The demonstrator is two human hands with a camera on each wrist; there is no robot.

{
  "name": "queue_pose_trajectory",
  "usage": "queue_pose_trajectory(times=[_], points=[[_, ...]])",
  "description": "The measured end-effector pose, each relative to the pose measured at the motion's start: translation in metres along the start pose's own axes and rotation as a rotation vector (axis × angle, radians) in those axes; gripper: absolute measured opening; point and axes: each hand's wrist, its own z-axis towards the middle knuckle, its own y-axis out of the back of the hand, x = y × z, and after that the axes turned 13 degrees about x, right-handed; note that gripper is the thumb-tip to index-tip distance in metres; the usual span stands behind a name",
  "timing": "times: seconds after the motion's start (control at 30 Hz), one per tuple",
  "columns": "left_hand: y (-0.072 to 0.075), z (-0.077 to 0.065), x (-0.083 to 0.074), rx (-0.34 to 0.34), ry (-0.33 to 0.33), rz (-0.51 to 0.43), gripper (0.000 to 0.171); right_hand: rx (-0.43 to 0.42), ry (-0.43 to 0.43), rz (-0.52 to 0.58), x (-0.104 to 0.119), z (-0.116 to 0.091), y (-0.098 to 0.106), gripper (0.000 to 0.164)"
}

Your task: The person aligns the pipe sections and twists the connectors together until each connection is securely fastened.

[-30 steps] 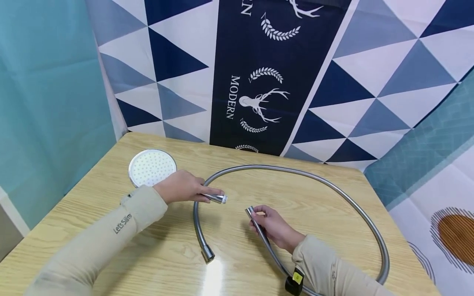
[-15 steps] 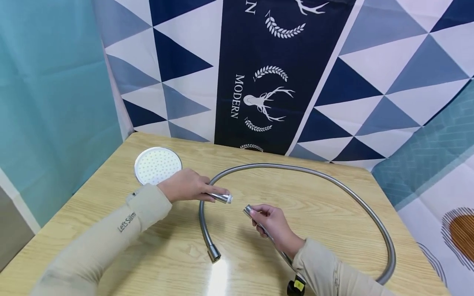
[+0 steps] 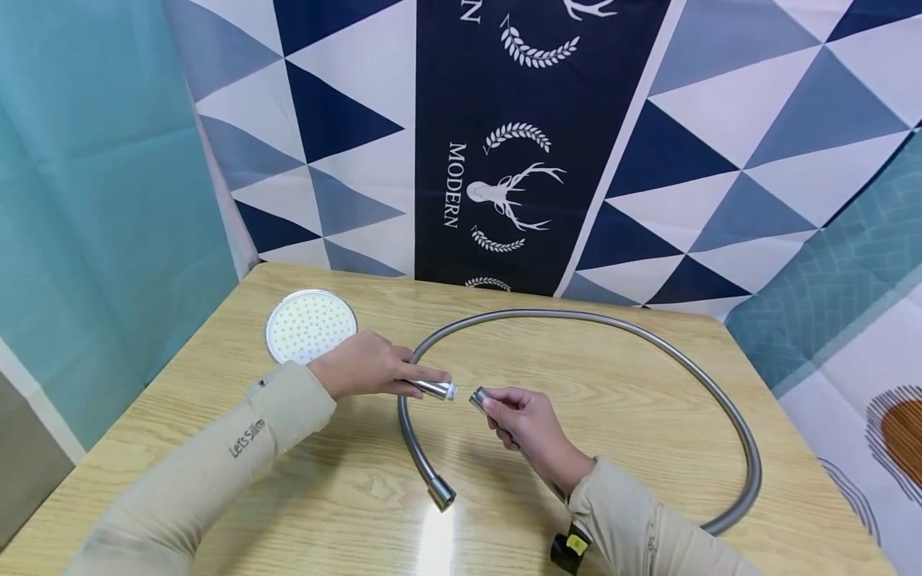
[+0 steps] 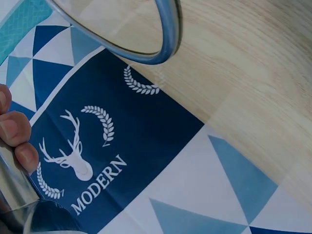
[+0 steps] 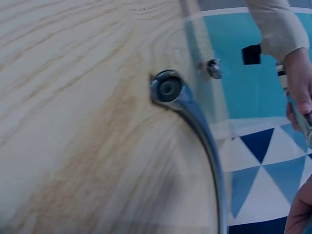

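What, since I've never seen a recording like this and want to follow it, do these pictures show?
There is no robot here: a person is working bare-handed, in beige sleeves. The large picture comes from a camera worn on the head, looking forward and down; the two smaller ones come from cameras on the left and right wrists.

The left hand grips a shiny handle with a white tip; it appears to belong to the round shower head nearby. The right hand holds a hose end close to that tip, with a gap between them.

A metal hose curves over the wooden table, its loose end nearer the person. Patterned cloth hangs behind.
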Motion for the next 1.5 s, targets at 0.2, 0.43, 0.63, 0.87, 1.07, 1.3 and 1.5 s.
queue_pose_trajectory(times=[0.2,0.43,0.63,0.87,1.07,1.3,1.5], points=[[0.003,-0.001,-0.001,0.004,-0.007,-0.018,0.045,-0.03,-0.01,-0.018,0.004,-0.002,-0.004,0.026],[0.0,-0.004,-0.002,0.041,-0.015,-0.05,0.045,-0.024,-0.032,-0.07,0.003,-0.005,-0.013,0.026],[0.0,-0.003,-0.005,0.017,-0.024,-0.033,0.046,-0.002,-0.04,-0.075,0.002,-0.008,-0.017,0.026],[0.006,0.003,-0.007,0.044,-0.032,0.002,0.041,-0.003,-0.033,-0.087,0.004,-0.01,-0.016,0.025],[0.009,0.007,-0.009,0.033,-0.043,0.027,0.042,-0.008,-0.034,-0.104,0.006,-0.01,-0.016,0.025],[0.008,0.006,-0.012,0.083,-0.04,0.03,0.043,-0.018,-0.045,-0.108,0.006,-0.01,-0.019,0.024],[0.009,0.005,-0.013,0.108,-0.032,0.01,0.044,-0.014,-0.045,-0.129,0.006,-0.01,-0.021,0.024]])
